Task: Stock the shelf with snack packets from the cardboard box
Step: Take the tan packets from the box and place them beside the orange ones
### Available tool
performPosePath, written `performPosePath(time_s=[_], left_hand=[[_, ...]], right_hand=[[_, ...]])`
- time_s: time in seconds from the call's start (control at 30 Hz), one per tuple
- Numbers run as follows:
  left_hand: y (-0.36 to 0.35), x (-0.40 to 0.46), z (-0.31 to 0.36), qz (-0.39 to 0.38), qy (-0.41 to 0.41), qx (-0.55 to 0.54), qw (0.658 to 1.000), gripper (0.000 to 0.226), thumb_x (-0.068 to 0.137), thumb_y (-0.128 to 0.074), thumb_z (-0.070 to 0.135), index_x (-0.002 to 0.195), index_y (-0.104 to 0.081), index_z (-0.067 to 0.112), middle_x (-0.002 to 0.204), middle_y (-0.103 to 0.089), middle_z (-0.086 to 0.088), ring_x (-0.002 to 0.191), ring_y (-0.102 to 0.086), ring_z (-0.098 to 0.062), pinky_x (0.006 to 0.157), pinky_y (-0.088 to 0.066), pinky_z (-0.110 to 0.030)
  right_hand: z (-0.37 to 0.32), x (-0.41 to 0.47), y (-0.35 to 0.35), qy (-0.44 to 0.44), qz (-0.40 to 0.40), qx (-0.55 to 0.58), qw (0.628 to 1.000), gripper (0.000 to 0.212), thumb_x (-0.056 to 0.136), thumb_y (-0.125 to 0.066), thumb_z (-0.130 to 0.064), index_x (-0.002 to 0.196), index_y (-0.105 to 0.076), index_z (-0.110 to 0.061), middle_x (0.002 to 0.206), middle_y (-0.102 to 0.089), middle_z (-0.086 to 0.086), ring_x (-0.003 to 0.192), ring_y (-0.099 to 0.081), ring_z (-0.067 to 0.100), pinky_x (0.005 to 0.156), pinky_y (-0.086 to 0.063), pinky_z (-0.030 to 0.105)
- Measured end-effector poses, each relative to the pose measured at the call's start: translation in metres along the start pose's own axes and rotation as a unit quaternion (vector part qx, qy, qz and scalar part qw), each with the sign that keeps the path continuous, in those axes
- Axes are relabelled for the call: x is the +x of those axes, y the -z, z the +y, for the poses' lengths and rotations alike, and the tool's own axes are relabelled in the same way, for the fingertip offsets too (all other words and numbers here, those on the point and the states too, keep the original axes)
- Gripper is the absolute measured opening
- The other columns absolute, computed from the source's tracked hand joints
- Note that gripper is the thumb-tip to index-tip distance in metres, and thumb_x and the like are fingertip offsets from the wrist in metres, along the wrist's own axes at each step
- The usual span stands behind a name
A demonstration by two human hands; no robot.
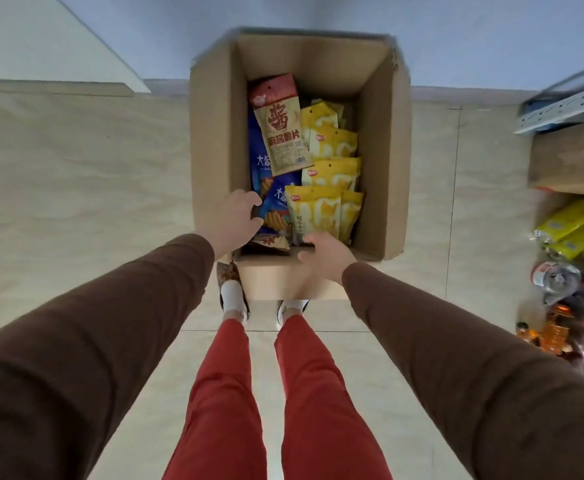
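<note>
Directly below, an open cardboard box [211, 140] stands on the pale tiled floor [76, 209], flaps up. Inside: a tan-and-red packet [281, 128] lying atop blue chip packets [276, 206] on the left side; a row of overlapping yellow packets [332, 168] on the right. Left hand [236, 216] reaches over the box's near-left edge, fingers curled loosely just above the blue packets; whether it grips one, cannot tell. Right hand [325, 254] at the near rim, fingertips touching the bottom edge of the nearest yellow packet; no closed hold visible. Brown sleeves, red trousers. Shelf [560, 109] at far right, with blurred goods [574, 233] beneath it.
</note>
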State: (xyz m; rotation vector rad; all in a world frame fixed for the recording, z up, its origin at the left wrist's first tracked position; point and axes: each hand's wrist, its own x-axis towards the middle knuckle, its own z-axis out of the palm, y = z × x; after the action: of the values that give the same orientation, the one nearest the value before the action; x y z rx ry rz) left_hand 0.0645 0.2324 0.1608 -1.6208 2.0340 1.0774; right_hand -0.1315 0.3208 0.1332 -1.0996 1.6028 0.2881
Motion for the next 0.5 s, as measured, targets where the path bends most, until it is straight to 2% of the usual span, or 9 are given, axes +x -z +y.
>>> performPosePath(time_s=[0.2,0.3,0.4,0.5], left_hand=[[-0.046,0.063,-0.039,-0.005,-0.012,0.018,1.000,0.037,0.098,-0.059,0.026,0.134,-0.056,0.019,0.128,-0.057,-0.008,0.119,-0.054,-0.028,0.099,-0.046,-0.041],[-0.061,0.083,-0.051,0.016,-0.022,0.015,1.000,0.034,0.098,-0.058,0.026,0.132,-0.057,0.021,0.127,-0.057,-0.004,0.118,-0.054,-0.025,0.098,-0.047,-0.038],[-0.071,0.097,-0.061,0.032,-0.029,0.009,0.999,0.032,0.098,-0.059,0.026,0.131,-0.057,0.022,0.126,-0.057,-0.001,0.117,-0.054,-0.021,0.095,-0.045,-0.033],[-0.072,0.110,-0.064,0.041,-0.038,0.004,0.998,0.031,0.098,-0.059,0.026,0.129,-0.058,0.023,0.125,-0.058,0.000,0.116,-0.055,-0.021,0.094,-0.046,-0.032]], right_hand=[[0.003,0.082,-0.046,0.004,-0.071,-0.030,0.997,0.059,0.103,-0.051,-0.042,0.155,-0.037,-0.018,0.156,-0.040,0.010,0.135,-0.048,0.029,0.109,-0.043,0.038],[0.003,0.106,-0.067,0.013,-0.091,-0.013,0.996,0.059,0.103,-0.051,-0.039,0.157,-0.033,-0.023,0.161,-0.035,0.007,0.140,-0.045,0.028,0.110,-0.040,0.036],[0.001,0.124,-0.084,0.020,-0.053,0.041,0.998,0.052,0.102,-0.056,-0.023,0.152,-0.044,-0.026,0.152,-0.049,0.007,0.132,-0.054,0.027,0.108,-0.045,0.035],[0.000,0.137,-0.089,-0.013,0.061,0.060,0.996,0.036,0.102,-0.052,-0.014,0.133,-0.065,-0.024,0.123,-0.069,0.009,0.107,-0.065,0.028,0.091,-0.053,0.032]])
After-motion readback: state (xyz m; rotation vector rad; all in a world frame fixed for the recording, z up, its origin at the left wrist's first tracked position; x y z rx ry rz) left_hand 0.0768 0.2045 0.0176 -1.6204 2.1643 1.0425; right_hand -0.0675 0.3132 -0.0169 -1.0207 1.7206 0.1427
